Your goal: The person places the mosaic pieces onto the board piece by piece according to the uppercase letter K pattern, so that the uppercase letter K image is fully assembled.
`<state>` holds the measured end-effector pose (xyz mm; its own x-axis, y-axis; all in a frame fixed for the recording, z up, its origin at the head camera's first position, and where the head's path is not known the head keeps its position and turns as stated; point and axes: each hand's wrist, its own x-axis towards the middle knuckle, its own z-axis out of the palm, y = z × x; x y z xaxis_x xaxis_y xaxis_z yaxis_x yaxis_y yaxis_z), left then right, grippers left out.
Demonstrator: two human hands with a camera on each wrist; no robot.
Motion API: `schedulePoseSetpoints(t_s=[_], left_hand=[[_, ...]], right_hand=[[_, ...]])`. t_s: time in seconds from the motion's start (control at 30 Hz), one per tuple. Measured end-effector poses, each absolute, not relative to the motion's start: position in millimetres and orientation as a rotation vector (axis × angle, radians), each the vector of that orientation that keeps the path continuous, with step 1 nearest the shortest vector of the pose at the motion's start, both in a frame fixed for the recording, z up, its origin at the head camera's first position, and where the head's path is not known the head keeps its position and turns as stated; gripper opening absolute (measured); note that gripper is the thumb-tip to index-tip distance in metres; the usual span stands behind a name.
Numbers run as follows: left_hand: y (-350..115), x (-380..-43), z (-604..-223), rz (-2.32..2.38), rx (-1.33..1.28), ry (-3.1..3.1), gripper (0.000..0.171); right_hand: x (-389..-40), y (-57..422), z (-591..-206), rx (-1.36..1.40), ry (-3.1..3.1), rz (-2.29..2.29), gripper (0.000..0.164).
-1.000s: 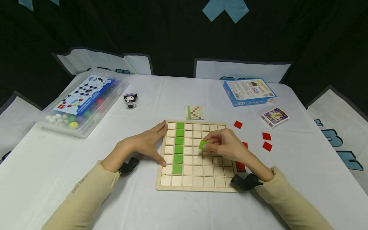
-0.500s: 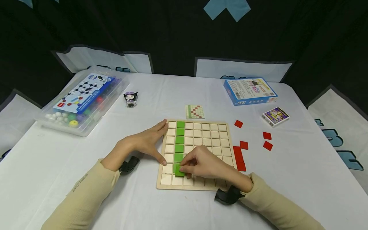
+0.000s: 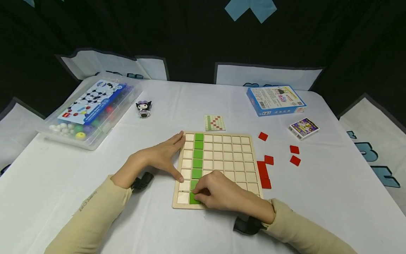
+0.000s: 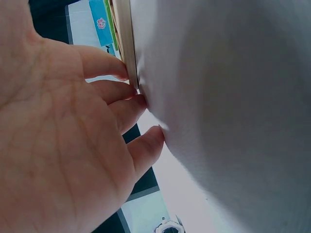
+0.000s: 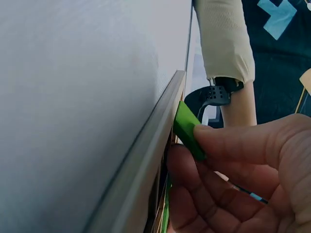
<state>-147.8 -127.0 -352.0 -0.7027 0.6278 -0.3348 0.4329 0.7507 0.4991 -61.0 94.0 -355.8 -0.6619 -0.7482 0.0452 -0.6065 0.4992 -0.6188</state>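
Observation:
A wooden grid board lies on the table, its second column lined with green square tiles. My right hand pinches a green tile between thumb and fingers at the bottom cell of that column. In the right wrist view this tile is tilted, one edge close to the board's rim. My left hand rests along the board's left edge with fingers spread, thumb on the rim. The left wrist view shows its fingertips down on the white cloth beside the board.
Several red tiles lie right of the board. Behind it is a small pattern card. A clear case of coloured balls and a figurine stand back left; a blue box and card box stand back right.
My right hand has carried the green tile from over the board's middle left and down to the second column's bottom cell. The left hand has stayed at the left edge.

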Motion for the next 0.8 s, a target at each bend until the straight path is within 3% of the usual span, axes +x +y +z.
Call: schedulePoseSetpoints(t_s=[0.37,0.6,0.8], left_hand=[[-128,-149,-354,0.534,0.808,2.459,0.134],[-129,-149,-355,0.542,0.803,2.461,0.134],[-128,-148,-354,0.534,0.802,2.459,0.133]], right_hand=[[-57,90,-360,-1.335,2.680,-0.758,0.014],[-71,98,-355,-1.168,2.553,-0.854,0.002],[-106,130,-350,-0.935,2.517,-1.077,0.009]])
